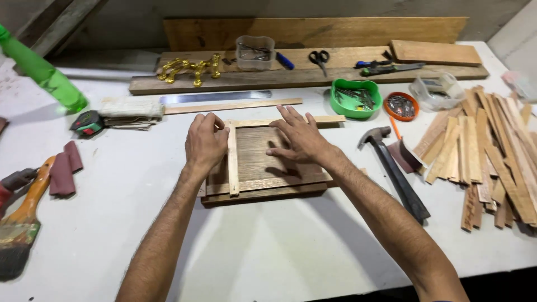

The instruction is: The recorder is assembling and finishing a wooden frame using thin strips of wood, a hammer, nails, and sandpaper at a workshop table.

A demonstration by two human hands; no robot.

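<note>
Both hands on the wooden panel (263,162), mid-tabletop (268,246). Thin strips are laid along its edges as a frame.

Left hand (205,142): fingers curled down over the upright left strip (232,162), pinching or pressing near its top corner. Hard to tell whether it grips or just pins.

Right hand (299,138): fingers spread flat and open on the panel face, holding nothing, just pressing the board down. Fingertips reach toward the top strip (291,120), which overhangs the panel to the right.

Bottom strip (268,183) lies across the near edge, and its left end meets the upright strip.

Step, as I read it: dry-fitting and aligning the frame strips, squaring the top-left corner. No fixing visible yet.

Next move likely calls for keeping the left strip flush to the panel edge and butting the top strip tight into the corner without shifting the board.

Nearby: hammer (394,168) just right of the panel, green bowl (355,98) and orange lid (401,106) with small fasteners behind it, pile of spare slats (492,151) far right. Steel ruler (215,97) behind the panel. Paintbrush (19,223) and sandpaper pieces (64,168) well off to the left.
</note>
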